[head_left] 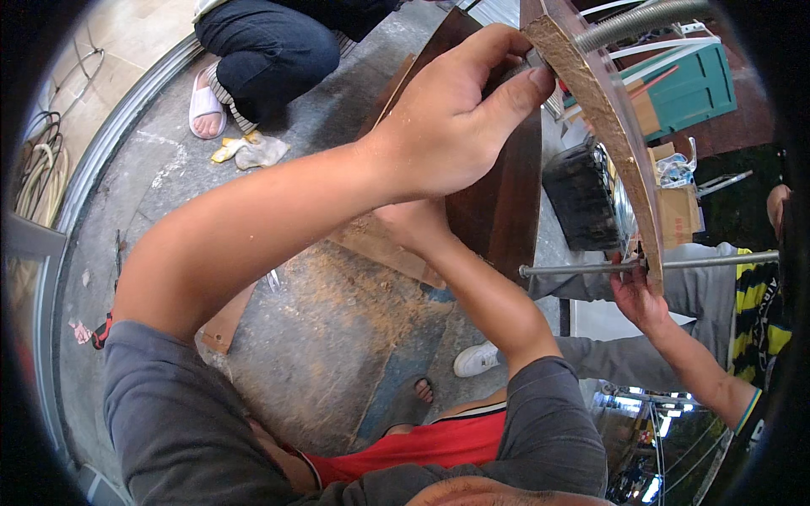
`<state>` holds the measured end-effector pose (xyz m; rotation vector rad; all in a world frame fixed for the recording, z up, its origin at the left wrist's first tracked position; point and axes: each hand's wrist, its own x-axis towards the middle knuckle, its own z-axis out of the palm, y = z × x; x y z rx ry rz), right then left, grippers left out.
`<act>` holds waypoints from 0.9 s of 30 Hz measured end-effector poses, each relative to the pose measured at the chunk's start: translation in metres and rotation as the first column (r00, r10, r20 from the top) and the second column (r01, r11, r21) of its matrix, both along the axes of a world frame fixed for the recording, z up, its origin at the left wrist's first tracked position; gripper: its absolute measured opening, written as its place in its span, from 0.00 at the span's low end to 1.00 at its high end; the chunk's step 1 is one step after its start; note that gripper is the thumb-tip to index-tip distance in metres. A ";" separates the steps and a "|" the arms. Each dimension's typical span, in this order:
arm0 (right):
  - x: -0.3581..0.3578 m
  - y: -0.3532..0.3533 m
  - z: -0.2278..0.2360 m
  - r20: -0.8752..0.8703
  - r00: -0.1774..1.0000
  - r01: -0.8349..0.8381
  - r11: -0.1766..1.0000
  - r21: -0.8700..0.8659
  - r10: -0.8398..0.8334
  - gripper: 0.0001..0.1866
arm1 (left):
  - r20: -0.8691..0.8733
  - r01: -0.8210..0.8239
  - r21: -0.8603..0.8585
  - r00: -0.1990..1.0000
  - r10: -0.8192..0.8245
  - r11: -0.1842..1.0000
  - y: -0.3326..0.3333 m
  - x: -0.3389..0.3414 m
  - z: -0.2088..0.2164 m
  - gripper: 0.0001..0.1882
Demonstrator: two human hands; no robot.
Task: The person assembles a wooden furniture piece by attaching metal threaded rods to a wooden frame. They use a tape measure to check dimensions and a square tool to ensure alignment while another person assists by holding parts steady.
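Observation:
My left hand (456,114) reaches up to the raw edge of a wooden board (620,139). Its thumb and fingers close on a small metal piece (535,59), maybe a nut, against the board's near face. In line with it, a thick threaded rod (645,24) stands out from the board's other side. Lower down, partly behind my left wrist, is my right hand (415,223), beside a dark brown panel (498,185). Its fingers are hidden. A second metal rod (557,270) crosses the board's lower end, where another person's hand (639,295) touches the board.
Another person in dark trousers (270,59) crouches at upper left, near a crumpled cloth (251,150). Sawdust (354,295) covers part of the floor. A black crate (582,194) and a green case (692,91) lie beyond the board. Coiled cables (42,177) lie far left.

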<state>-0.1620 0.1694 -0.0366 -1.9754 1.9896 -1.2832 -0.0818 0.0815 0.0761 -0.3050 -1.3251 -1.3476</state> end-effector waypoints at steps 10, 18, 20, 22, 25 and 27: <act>-0.003 0.003 -0.004 -0.071 0.997 0.022 0.983 0.185 -0.008 0.23 | -0.045 0.407 0.014 0.913 -0.406 0.913 -0.010 0.005 0.005 0.20; -0.004 0.002 -0.001 -0.042 0.999 0.021 0.977 0.212 -0.013 0.24 | -0.104 0.421 0.064 0.904 -0.414 0.905 -0.006 -0.002 0.006 0.17; -0.003 -0.001 -0.004 -0.024 1.000 -0.008 0.982 0.191 0.013 0.25 | -0.088 0.385 0.115 0.922 -0.376 0.916 -0.003 0.002 0.008 0.16; -0.006 -0.002 -0.004 0.017 1.000 -0.010 0.980 0.197 0.007 0.25 | -0.036 0.249 0.047 0.968 -0.248 0.967 -0.008 -0.003 0.003 0.16; -0.004 -0.002 0.002 -0.053 0.998 -0.027 0.997 0.077 0.031 0.26 | 0.010 0.163 -0.007 0.987 -0.163 0.987 -0.009 0.001 0.002 0.17; -0.006 0.000 -0.001 -0.059 0.998 -0.018 0.996 0.084 0.023 0.26 | 0.061 0.165 0.003 0.984 -0.165 0.986 -0.008 0.005 0.001 0.18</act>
